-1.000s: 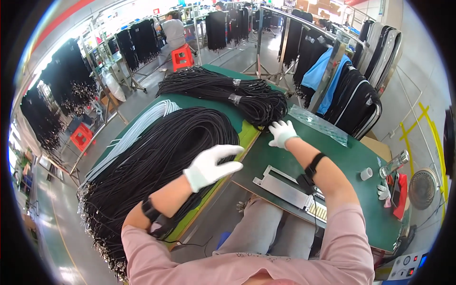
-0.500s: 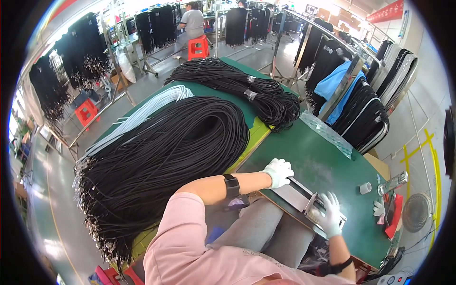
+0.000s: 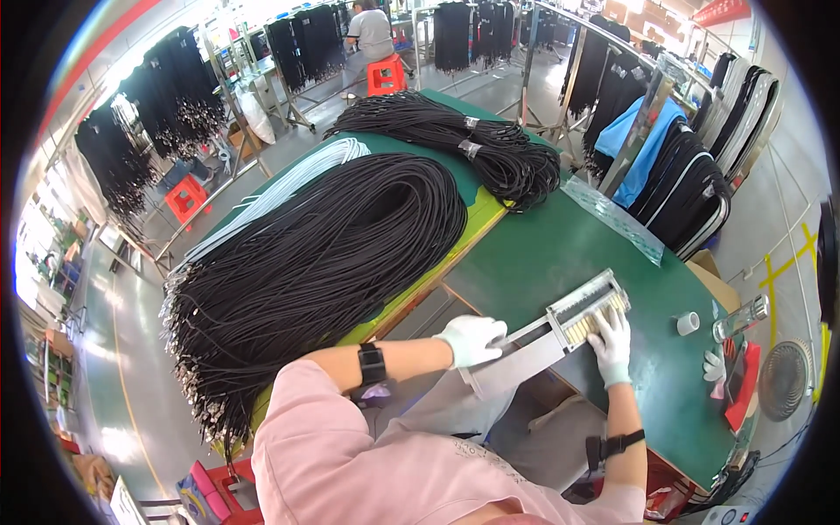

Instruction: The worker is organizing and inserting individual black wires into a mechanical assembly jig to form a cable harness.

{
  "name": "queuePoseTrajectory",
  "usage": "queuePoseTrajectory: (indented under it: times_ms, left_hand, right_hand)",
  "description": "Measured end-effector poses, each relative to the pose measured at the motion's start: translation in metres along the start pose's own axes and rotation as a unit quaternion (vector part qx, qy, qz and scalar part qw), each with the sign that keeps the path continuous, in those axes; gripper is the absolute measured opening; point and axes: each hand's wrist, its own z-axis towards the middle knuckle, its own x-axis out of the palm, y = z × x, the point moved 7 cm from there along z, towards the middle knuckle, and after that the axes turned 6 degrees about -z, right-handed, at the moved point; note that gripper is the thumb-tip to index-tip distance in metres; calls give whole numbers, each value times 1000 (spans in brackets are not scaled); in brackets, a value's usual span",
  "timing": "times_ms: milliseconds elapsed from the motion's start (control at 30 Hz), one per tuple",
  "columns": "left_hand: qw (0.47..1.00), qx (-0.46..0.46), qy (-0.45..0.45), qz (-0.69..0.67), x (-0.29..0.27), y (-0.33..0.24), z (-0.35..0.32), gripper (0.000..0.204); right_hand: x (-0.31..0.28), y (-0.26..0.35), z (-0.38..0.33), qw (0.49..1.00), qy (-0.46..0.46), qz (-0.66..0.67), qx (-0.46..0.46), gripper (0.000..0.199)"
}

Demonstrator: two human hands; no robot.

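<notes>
Both gloved hands grip the long grey metal jig (image 3: 560, 337) on the green desk (image 3: 560, 245): left hand (image 3: 471, 339) clamping its near end, right hand (image 3: 610, 346) pressing the comb-like end.

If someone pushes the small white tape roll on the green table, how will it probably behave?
The small white tape roll lies flat on its side face on the green table, so it would probably slide, not roll. It looks small and hollow, so likely light and easy to move. If tipped onto its round edge, it might roll toward the table's edge nearby.
</notes>
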Motion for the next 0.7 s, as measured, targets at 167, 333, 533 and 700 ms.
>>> queuePoseTrajectory:
  times_ms: [167, 333, 533, 700]
  left_hand:
    - [972, 30, -231, -30, -65, 3, -41, 25]
    - [897, -99, -409, 136, -175, 51, -62, 39]
    - [850, -251, -399, 234, -188, 127, -24, 76]
    - [805, -238, -459, 292, -187, 122, 11, 80]
  right_hand:
    - [8, -2, 24, 995, -70, 49, -50, 44]
    - [3, -5, 20, 989, -83, 123, 7, 36]
    - [1, -7, 21, 984, -92, 153, 15, 28]
    - [2, -5, 20, 984, -106, 144, 4, 25]
